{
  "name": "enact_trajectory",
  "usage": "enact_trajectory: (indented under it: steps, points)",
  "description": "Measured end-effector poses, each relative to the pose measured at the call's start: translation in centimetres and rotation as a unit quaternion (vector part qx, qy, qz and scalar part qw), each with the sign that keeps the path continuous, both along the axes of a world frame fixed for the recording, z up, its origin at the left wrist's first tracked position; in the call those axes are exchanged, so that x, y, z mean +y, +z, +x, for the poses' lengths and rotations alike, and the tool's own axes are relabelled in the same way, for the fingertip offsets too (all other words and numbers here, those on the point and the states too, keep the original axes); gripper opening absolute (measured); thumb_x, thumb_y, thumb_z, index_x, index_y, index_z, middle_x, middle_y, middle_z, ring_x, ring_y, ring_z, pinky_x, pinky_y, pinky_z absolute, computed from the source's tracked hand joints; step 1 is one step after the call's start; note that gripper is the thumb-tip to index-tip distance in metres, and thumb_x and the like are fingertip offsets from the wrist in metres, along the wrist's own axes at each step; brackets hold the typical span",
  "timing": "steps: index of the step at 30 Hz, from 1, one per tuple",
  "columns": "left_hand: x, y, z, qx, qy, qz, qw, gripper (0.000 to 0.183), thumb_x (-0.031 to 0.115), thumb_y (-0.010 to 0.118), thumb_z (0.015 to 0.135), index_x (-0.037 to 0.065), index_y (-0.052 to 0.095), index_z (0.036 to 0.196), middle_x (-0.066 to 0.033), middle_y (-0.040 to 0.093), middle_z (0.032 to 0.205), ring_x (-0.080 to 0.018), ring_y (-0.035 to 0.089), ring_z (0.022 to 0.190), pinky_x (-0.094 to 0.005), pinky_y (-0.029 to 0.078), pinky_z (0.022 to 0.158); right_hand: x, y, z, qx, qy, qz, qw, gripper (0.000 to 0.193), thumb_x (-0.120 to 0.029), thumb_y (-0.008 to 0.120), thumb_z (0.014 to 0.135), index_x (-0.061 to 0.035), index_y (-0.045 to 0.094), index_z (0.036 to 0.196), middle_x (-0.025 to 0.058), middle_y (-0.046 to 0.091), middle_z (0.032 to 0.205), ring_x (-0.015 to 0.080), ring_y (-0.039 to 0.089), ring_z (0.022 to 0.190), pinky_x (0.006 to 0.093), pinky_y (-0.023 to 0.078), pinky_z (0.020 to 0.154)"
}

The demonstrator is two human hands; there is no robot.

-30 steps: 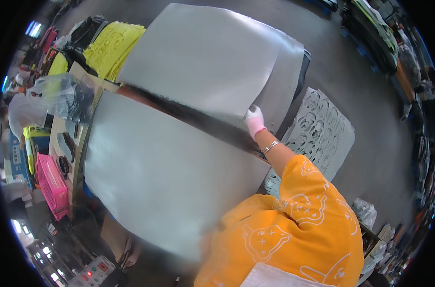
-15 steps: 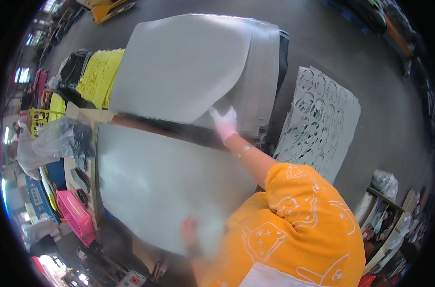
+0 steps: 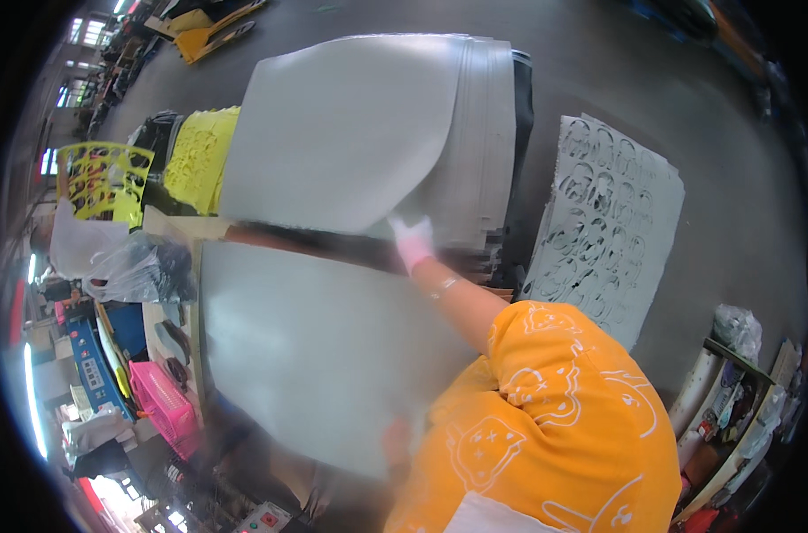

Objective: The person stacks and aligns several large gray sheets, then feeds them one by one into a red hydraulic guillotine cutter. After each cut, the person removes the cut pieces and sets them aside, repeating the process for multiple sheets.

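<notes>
My right hand (image 3: 413, 242), in a white and pink glove, is at the near edge of the top grey sheet (image 3: 342, 133) on the far stack. Its thumb and fingers are closed at that curved edge, which lies shifted off the layered sheets (image 3: 484, 151) below. Nearer to me, a broad smooth grey sheet (image 3: 306, 329) spreads flat. My left hand (image 3: 398, 440) is over the near side of this sheet, close to my orange shirt; motion smears its fingers, and I cannot tell whether it touches the sheet.
Grey sheets with cut-out shapes (image 3: 654, 231) are piled at the right. At the left are stacked yellow sheets (image 3: 199, 164), a yellow cut-out sheet (image 3: 106, 173), clear plastic (image 3: 124, 266) and a pink basket (image 3: 159, 395). A cluttered shelf (image 3: 724, 400) stands at the lower right.
My left hand has moved right over the near sheet, toward my body. My right hand stays at the top sheet's edge. The yellow cut-out sheet at the left has risen.
</notes>
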State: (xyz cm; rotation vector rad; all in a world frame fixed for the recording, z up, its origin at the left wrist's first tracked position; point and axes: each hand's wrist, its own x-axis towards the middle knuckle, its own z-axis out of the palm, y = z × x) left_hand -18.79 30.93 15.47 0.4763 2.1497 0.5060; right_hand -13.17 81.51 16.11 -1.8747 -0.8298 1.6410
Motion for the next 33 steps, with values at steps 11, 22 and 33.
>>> enact_trajectory:
  steps: [11,22,33]
  points:
    - [2.7,3.9,3.5,0.161,-0.150,0.024,0.975,0.018,0.022,0.054,0.089,0.008,0.064,0.095,-0.0137,0.063,0.086,-0.0316,0.058,0.079,-0.0451,0.046,0.069,-2.2,-0.2,1.7,0.041,-0.028,-0.038,0.998,0.094,-0.051,0.070,0.079,0.0088,0.032,0.141,0.0276,0.042,0.142,0.0386,0.044,0.130,0.0402,0.036,0.107]
    - [-2.6,-2.6,0.2,0.017,0.014,0.052,0.998,0.013,0.020,0.057,0.085,0.010,0.064,0.086,-0.0136,0.062,0.079,-0.0307,0.060,0.074,-0.0450,0.045,0.062,-2.0,-0.5,1.3,-0.200,0.168,0.170,0.950,0.063,-0.022,0.063,0.077,0.0013,0.049,0.133,0.0259,0.031,0.147,0.0410,0.029,0.136,0.0435,0.027,0.114]
    - [-4.5,-4.8,0.5,0.057,-0.096,-0.018,0.994,0.014,0.021,0.056,0.085,0.010,0.064,0.085,-0.0121,0.062,0.077,-0.0296,0.060,0.071,-0.0440,0.046,0.059,1.9,-3.7,3.3,0.280,-0.139,-0.021,0.950,0.058,-0.032,0.063,0.087,0.0059,0.050,0.129,0.0193,0.063,0.117,0.0285,0.057,0.114,0.0384,0.046,0.095]
